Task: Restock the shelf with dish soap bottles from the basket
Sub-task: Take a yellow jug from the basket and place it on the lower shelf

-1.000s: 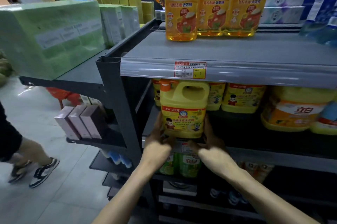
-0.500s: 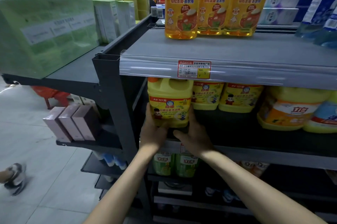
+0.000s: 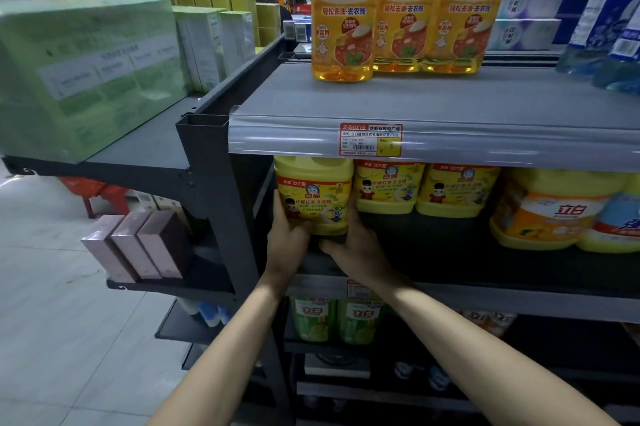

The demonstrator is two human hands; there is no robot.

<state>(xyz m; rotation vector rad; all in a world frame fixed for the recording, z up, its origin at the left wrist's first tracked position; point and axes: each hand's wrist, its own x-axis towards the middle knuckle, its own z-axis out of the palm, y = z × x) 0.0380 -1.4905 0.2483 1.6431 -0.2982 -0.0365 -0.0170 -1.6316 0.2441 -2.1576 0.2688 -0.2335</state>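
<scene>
Left hand (image 3: 289, 238): fingers curl up the left side of the yellow dish soap jug (image 3: 313, 198) and grip it; right hand (image 3: 356, 247): fingers curl up its right side, thumb at the base, likewise gripping. The jug is upright at the left end of the middle shelf (image 3: 485, 266); its top is hidden behind the price rail above; two matching jugs (image 3: 389, 188) stand just beside it, further back; whether its base bears on the shelf cannot be told. Three tall yellow bottles (image 3: 403, 9) stand on the upper shelf (image 3: 415, 96).
</scene>
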